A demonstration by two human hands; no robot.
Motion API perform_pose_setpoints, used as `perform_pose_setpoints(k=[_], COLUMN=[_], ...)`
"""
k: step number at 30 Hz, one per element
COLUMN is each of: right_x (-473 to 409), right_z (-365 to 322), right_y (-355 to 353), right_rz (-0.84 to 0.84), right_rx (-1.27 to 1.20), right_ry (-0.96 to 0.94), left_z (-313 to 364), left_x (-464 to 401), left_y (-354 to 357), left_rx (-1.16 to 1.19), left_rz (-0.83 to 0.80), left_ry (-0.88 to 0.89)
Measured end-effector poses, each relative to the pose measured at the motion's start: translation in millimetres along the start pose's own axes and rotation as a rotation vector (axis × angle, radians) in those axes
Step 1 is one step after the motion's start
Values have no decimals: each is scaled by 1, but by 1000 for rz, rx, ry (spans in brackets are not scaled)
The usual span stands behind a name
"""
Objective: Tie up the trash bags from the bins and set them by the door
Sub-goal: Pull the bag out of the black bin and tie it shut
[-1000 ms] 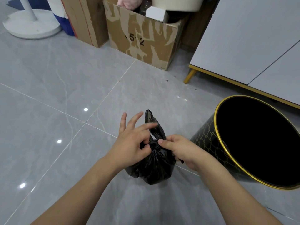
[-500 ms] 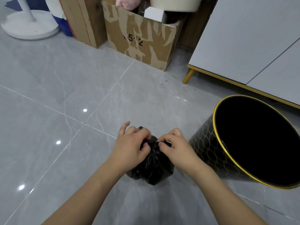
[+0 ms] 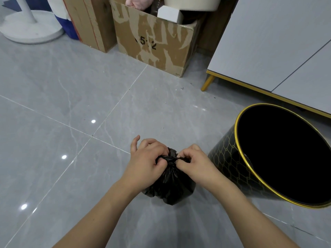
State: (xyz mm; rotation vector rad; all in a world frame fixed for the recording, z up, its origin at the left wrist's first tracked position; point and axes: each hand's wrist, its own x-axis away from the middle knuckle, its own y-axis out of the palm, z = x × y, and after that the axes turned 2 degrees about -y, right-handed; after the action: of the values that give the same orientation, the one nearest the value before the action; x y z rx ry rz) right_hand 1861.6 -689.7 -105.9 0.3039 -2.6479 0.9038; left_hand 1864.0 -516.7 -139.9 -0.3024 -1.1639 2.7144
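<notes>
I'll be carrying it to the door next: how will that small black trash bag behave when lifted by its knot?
The black trash bag looks thin and crinkled, so probably floppy, sagging below the knot. It is small and bulges little, so likely light. Both hands, left hand and right hand, pinch the neck, which suggests it gathers easily.

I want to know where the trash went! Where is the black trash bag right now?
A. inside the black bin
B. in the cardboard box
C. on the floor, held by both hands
C: the black trash bag sits on the grey floor beside the black bin, its neck pinched by the left hand and right hand.
</notes>
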Motion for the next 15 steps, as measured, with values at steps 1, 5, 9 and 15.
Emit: perform_pose_setpoints(k=[1, 5, 9, 15], right_x=[0, -1, -2, 3], right_z=[1, 0, 2, 4], right_y=[1, 1, 3, -1], right_rz=[10, 29, 29, -77], right_rx=[1, -9, -41, -226], right_ry=[-16, -25, -41, 63], left_z=[0, 5, 10, 6], left_x=[0, -1, 1, -6], left_y=[0, -2, -4, -1], left_rx=[36, 186, 168, -2], left_rz=[0, 17, 27, -177], left_ry=[-26, -133, -201, -245])
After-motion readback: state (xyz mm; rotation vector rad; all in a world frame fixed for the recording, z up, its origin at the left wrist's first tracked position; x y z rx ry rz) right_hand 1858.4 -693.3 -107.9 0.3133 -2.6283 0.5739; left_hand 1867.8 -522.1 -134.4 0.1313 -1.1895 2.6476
